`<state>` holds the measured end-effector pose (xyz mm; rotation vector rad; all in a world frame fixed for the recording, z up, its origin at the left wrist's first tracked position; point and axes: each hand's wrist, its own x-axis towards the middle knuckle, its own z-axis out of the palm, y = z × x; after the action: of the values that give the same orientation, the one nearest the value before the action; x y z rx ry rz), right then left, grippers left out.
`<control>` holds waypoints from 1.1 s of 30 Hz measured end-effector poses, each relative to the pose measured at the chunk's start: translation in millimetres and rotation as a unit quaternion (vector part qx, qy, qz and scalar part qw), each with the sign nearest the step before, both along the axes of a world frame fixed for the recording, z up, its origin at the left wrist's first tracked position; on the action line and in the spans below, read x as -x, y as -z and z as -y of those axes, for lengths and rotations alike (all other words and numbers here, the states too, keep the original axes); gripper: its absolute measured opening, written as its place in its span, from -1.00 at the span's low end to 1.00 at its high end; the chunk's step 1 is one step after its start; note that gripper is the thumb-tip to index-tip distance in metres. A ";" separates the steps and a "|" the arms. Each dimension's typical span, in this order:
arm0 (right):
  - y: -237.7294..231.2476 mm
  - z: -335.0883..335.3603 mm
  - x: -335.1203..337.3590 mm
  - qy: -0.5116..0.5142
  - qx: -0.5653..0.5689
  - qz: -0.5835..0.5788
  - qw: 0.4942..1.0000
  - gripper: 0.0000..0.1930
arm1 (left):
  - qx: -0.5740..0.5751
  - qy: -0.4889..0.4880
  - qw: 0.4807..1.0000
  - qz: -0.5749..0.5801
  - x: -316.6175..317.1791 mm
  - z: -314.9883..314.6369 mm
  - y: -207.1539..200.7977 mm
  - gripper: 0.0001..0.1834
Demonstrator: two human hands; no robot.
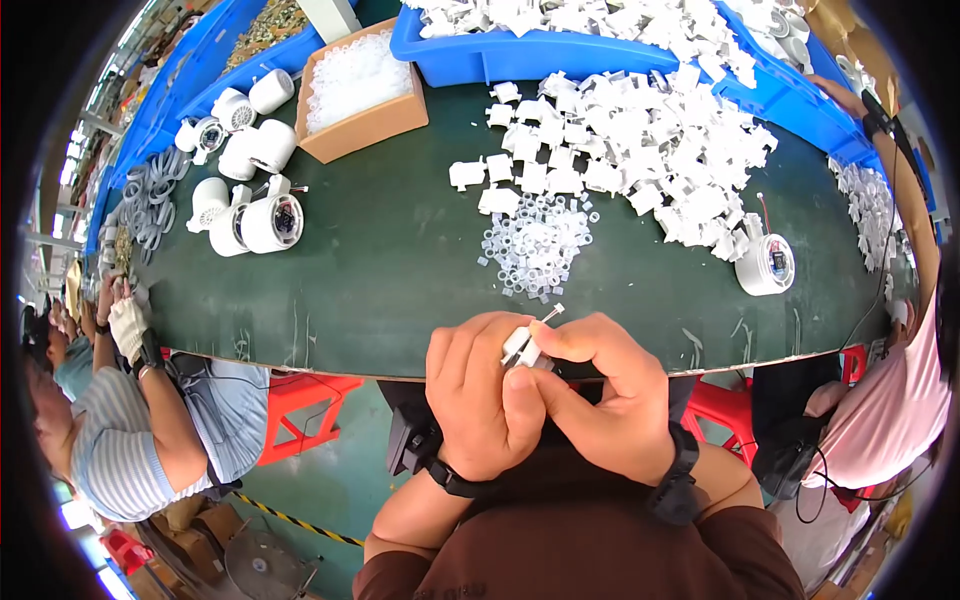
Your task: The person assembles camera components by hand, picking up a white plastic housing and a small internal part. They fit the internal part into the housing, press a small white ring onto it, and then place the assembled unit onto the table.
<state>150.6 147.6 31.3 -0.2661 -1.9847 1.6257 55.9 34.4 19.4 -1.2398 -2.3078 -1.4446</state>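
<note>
Both my hands meet at the table's near edge, around a small white plastic part [517, 345]. My left hand [485, 395] is closed on that part, its fingers curled. My right hand [615, 390] presses on the same part with thumb and forefinger pinched. A thin dark wire or pin with a small pale tip [552, 313] sticks out between the fingertips; its exact kind I cannot make out. Just beyond my hands lies a pile of small clear rings [535, 245]. Behind it, a large heap of white plastic parts [640, 140] spreads over the green table [380, 260].
A white round housing [765, 265] with a red wire stands right; several more housings [270, 222] stand left, beside grey rings [152, 200]. A cardboard box [365, 130] of clear pieces and a blue bin [540, 58] line the back. Co-workers sit on both sides, near red stools [310, 415].
</note>
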 end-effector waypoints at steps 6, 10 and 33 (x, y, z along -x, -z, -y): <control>5.8 5.2 2.2 0.026 -0.040 -0.027 0.998 -0.61 | 0.010 0.007 1.000 0.004 2.9 0.5 -3.0 -0.63; -2.1 -0.5 8.2 -0.026 0.207 0.012 0.978 -0.69 | -0.028 0.039 0.997 0.056 8.2 4.6 -3.4 -0.71; 14.2 -83.9 33.8 0.062 -0.248 0.103 0.961 -0.82 | 0.090 0.040 0.995 -0.031 15.7 4.3 -20.1 -0.74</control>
<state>116.8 231.4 17.1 -0.3668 -2.4022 1.0101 40.2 30.1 39.5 -1.4187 -2.4160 -1.2250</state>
